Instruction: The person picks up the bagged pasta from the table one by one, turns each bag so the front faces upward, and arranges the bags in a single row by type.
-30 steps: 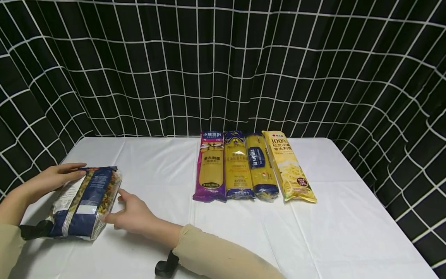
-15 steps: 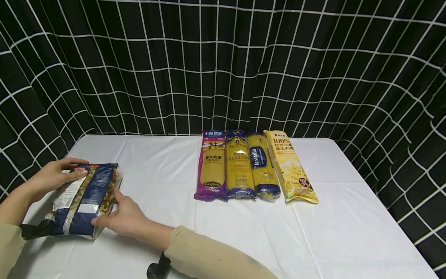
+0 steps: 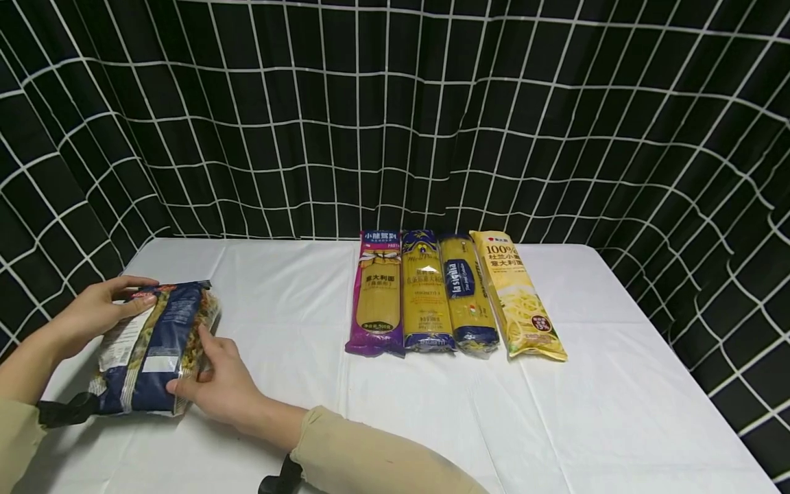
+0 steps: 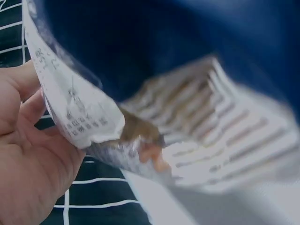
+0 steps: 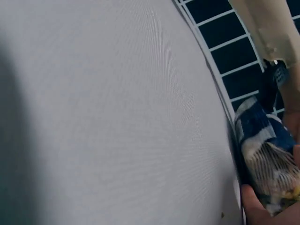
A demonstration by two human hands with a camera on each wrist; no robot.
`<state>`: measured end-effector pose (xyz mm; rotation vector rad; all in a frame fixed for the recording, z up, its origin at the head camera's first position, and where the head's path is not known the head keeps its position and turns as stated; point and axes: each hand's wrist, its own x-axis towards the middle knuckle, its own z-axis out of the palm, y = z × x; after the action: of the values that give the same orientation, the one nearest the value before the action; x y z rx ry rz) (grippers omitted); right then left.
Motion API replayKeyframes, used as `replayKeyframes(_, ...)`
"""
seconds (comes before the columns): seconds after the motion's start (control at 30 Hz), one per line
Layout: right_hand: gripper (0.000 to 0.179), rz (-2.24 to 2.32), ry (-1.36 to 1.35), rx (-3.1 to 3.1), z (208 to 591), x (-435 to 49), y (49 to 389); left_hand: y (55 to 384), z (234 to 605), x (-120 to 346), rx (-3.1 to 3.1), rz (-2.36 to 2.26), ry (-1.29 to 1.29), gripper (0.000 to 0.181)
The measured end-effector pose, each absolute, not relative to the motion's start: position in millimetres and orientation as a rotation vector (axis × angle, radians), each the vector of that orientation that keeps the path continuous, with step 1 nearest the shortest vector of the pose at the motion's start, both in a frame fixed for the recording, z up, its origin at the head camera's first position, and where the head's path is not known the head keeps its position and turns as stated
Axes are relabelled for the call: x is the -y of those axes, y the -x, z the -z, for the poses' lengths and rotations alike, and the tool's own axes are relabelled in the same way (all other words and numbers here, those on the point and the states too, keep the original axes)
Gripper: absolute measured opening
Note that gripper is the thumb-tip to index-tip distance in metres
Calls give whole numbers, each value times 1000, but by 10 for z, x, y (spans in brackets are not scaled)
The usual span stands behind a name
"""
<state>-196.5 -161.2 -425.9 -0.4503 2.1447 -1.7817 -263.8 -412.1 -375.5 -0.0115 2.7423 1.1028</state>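
A blue and clear bag of short, multicoloured pasta (image 3: 166, 343) is held between both hands at the table's left side, slightly tilted. My left hand (image 3: 92, 317) grips its upper left edge, thumb on the printed face. On the lower right side, my right hand (image 3: 225, 384) holds the bag, with the thumb over the front and the other fingers along the side. Close up in the left wrist view, the bag's white label (image 4: 82, 108) and striped clear end fill much of the frame. The right wrist view catches only the striped end of the bag (image 5: 269, 161) at its right edge.
Toward the back of the white-covered table (image 3: 407, 418) lie several spaghetti packs side by side: a purple one (image 3: 378, 295), two yellow-and-blue ones (image 3: 427, 295) (image 3: 467, 295) and a pale yellow one (image 3: 518, 295). A black curtain with white grid lines (image 3: 395, 123) surrounds the table.
My right hand has moved left onto the bag's right side and now grips it. The bag has shifted up slightly and to the right. My left hand stays on its upper left edge.
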Motion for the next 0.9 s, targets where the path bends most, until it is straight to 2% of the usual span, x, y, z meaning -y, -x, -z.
replayKeyframes(0.33,88,1964,465,-2082,4206,1555,1942,2659,3785,4002,-2659,-1164,-21,72)
replayKeyframes(0.63,79,1973,640,-2187,4124,1441,2027,2677,3788,3904,-2570,-1248,-151,68)
replayKeyframes(0.9,74,1874,825,-2338,4098,1330,2118,2625,3698,3662,-2596,-1160,-160,76)
